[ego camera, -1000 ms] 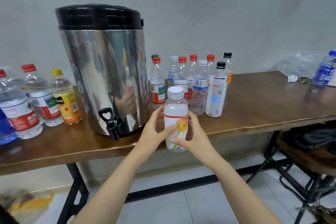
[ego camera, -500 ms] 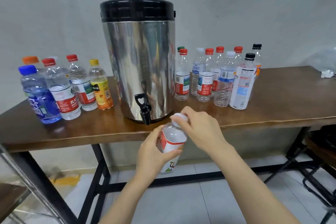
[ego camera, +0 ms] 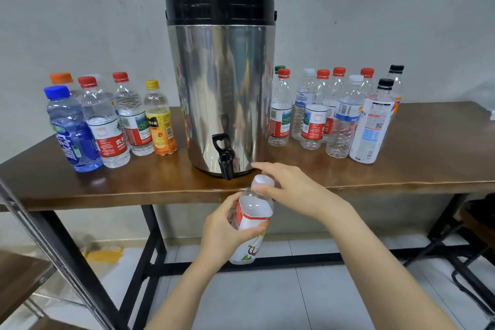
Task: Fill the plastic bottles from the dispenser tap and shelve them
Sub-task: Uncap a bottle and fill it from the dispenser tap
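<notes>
While I faced the steel dispenser (ego camera: 221,88), my left grip (ego camera: 222,233) was wrapped round the middle of a small bottle (ego camera: 254,206) with a red and white label, the thumb lying across the front of it. I held the bottle in the air in front of the dispenser and lower than its base, out past the edge of the desk (ego camera: 428,158), touching neither. It leaned with its top towards the dispenser, so that its white cap (ego camera: 263,180) sat just below and to the right of the black tap (ego camera: 225,155). The cap was on the neck. My right grip (ego camera: 292,187) came in from the right of the dispenser and pinched that cap, the thumb under it and the forefinger stretched over the top, close to the dispenser's foot. I could not tell how much was in the bottle.

The dispenser stood upright near the front edge of the desk, black lid on, tap pointing at me. Left of it stood a cluster of capped bottles (ego camera: 107,126) that looked full: blue, red, orange and yellow tops. Right of it stood a larger cluster of clear bottles (ego camera: 334,115), which looked empty, with mostly red caps, some white, two black.
</notes>
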Demonstrator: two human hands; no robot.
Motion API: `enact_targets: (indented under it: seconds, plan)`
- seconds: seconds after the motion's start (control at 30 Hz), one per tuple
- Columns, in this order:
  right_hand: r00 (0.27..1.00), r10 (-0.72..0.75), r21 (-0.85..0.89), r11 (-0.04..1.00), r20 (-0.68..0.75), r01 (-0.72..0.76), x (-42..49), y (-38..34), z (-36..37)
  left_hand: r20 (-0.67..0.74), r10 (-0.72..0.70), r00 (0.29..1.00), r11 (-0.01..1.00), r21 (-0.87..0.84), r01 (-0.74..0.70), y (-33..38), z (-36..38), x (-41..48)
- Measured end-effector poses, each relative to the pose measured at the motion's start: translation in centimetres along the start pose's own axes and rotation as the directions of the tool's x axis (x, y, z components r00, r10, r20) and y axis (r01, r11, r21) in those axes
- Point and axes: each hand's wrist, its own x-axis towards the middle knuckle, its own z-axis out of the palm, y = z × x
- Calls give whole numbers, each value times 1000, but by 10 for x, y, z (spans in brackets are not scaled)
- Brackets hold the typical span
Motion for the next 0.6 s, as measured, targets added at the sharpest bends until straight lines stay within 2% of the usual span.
enact_targets:
  seconds: [0.1,0.23,0.33,0.43,0.5,0.6]
  plan:
    - [997,50,-64,996,-62,-54,3,-4,1,-2,4,1000,1000,29,-3,2,0,-1]
    - [998,-54,77,996,15,53,5,-5,2,12,-30,999,999,-45,30,0,-3,-4]
    - [993,-97,203,976,75,80,7,-6,3,48,-76,996,992,-97,80,-4,-5,-9]
    - [984,-132,258,961,120,97,10,-5,7,52,-69,996,992,-100,74,-4,-4,-12]
    - [991,-119,290,952,62,96,14,-3,11,46,-87,995,989,-112,92,-3,-3,-13]
    - [982,-6,263,963,-191,57,21,3,15,-1,-131,991,986,-102,131,-6,-4,-14]
